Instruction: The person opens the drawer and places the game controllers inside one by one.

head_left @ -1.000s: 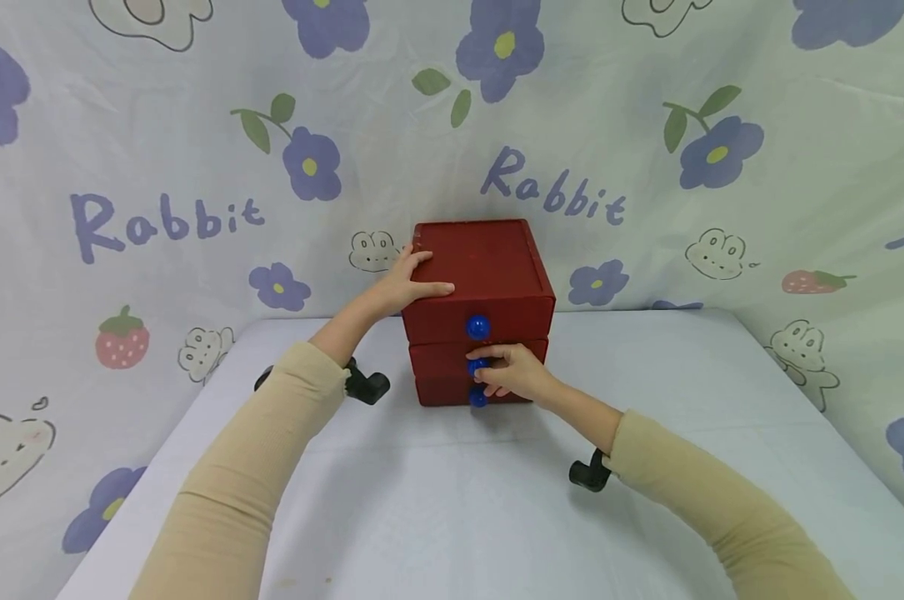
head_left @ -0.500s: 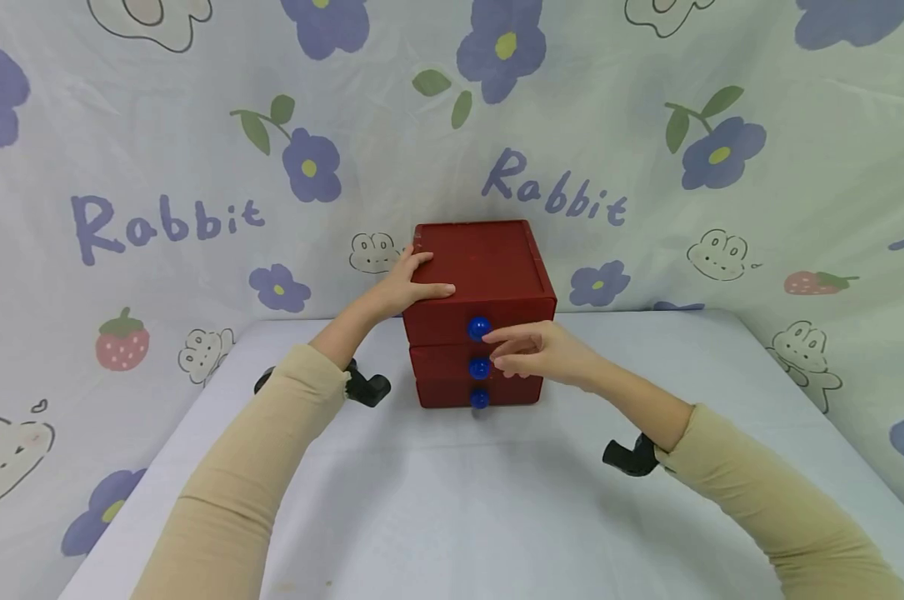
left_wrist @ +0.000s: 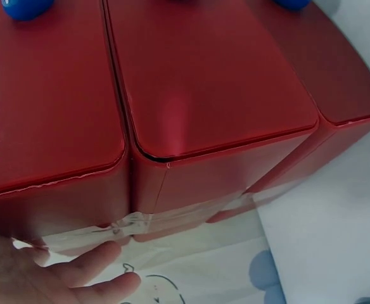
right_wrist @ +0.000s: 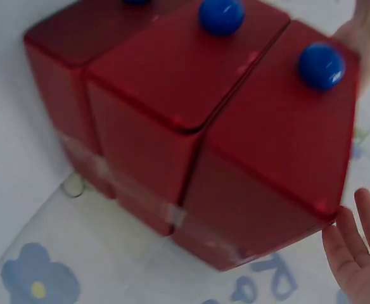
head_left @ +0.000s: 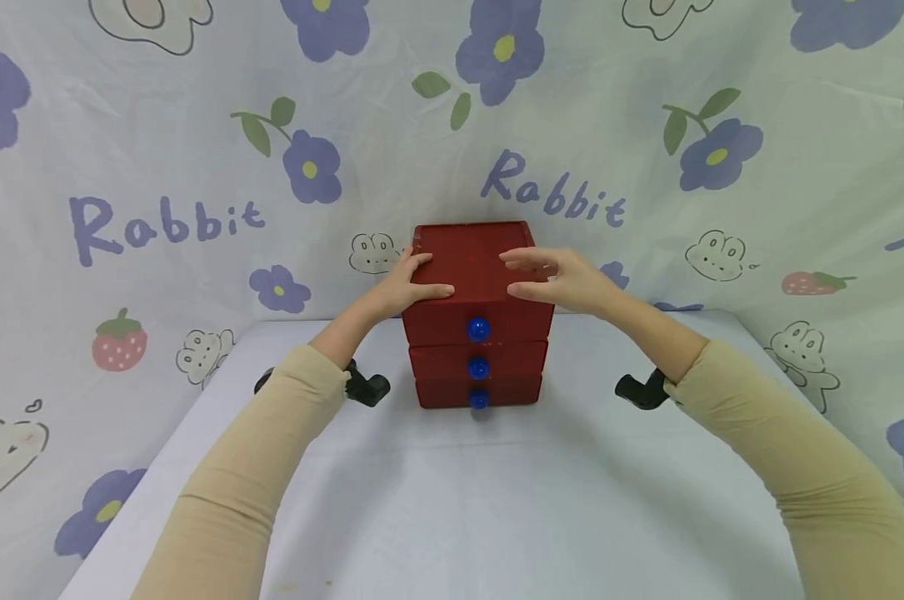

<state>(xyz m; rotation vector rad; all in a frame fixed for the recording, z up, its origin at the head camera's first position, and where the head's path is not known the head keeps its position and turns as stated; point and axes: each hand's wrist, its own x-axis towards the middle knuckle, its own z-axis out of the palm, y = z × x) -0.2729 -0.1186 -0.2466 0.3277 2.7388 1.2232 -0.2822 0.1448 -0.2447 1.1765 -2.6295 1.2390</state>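
Note:
A red three-tier drawer box (head_left: 470, 250) stands at the back of the table, its drawers pushed in. Blue round knobs mark the top drawer (head_left: 478, 329), the middle drawer (head_left: 478, 367) and the bottom drawer (head_left: 479, 399). My left hand (head_left: 392, 290) rests on the box's upper left edge, thumb flat on top; in the left wrist view its fingers (left_wrist: 90, 263) stretch out along the side. Over the right part of the top is my right hand (head_left: 567, 279), fingers spread and holding nothing. The right wrist view shows its fingers (right_wrist: 350, 240) by the box's upper corner; contact is unclear.
A white cloth covers the table (head_left: 452, 508). Behind the box hangs a curtain (head_left: 392, 100) printed with flowers and rabbits. Black devices sit at the left wrist (head_left: 367, 388) and the right wrist (head_left: 642, 390). Clear tape (left_wrist: 137, 225) runs along the box's side.
My right hand has let go of the middle knob, then risen past the top knob to above the box's right top. My left hand has stayed in place.

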